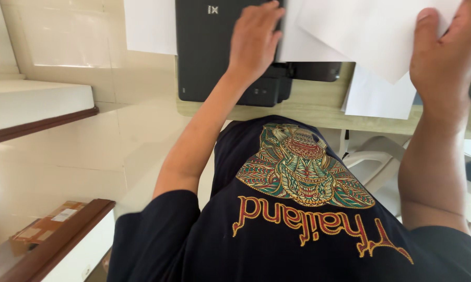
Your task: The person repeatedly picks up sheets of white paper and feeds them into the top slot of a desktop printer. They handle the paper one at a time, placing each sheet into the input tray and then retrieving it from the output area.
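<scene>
White paper [381, 36] pinched in right hand [444, 62]; left hand [254, 39] flat on printer [209, 52].

Hands [254, 39] on black printer [209, 57], white sheets [371, 36]

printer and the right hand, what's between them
In the head view, loose white paper sheets lie between the black printer and the right hand, which grips them.

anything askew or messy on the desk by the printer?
Yes. White sheets hang over the desk edge beside the black printer, fanned unevenly. Right hand holds a loose sheet tilted; left hand rests on the printer.
</scene>
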